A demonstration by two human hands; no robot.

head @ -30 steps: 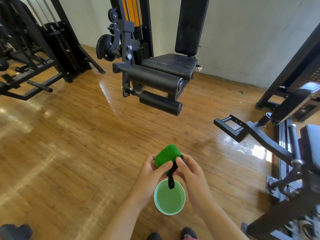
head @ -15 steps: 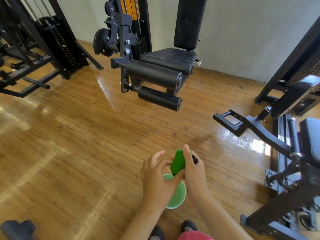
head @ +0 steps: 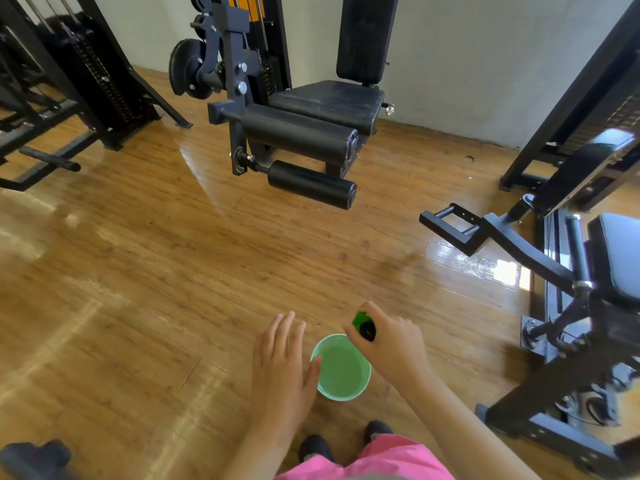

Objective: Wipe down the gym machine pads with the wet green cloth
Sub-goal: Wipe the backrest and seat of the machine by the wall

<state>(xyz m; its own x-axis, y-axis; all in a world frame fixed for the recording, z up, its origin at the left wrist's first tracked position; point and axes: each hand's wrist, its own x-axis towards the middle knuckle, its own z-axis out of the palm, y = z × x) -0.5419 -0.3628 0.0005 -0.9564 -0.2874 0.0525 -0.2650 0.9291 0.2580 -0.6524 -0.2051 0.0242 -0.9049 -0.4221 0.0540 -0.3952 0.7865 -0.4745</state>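
Fingers point(head: 393, 328) seemingly grip cloth point(head: 358, 319) over wooden floor point(head: 166, 271)

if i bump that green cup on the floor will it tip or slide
The green cup looks small and thin-walled, so probably light and easy to tip. It seems to hold liquid, so a push would likely slosh or spill it. On the glossy wood floor it may slide first.
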